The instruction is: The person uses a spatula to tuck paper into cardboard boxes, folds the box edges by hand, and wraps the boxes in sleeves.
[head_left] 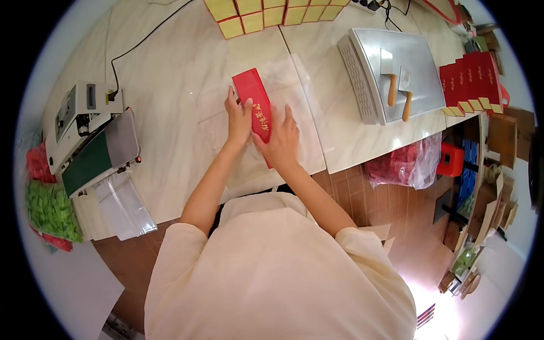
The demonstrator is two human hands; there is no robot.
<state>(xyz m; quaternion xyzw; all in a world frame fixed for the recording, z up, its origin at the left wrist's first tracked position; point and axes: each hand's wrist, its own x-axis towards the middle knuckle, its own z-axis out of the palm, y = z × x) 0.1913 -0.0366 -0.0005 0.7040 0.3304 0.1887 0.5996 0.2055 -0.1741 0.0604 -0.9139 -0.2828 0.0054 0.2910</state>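
Observation:
A long red box (253, 90) with gold characters lies slantwise on a clear plastic sheet (303, 133) spread over the marbled table. My left hand (240, 118) rests along the box's left side, its thumb on the top face and its fingers apart at the edge. At the lower right side of the box is my right hand (280, 139), thumb against the box near the characters and the other fingers spread away from it. The box's underside is hidden.
A machine (85, 113) stands at the left on the marbled table (164, 73). Yellow-ended boxes (252, 22) are stacked at the back. To the right are a metal hot plate (419, 62) with two wooden-handled scrapers (392, 90) and stacked red boxes (470, 79).

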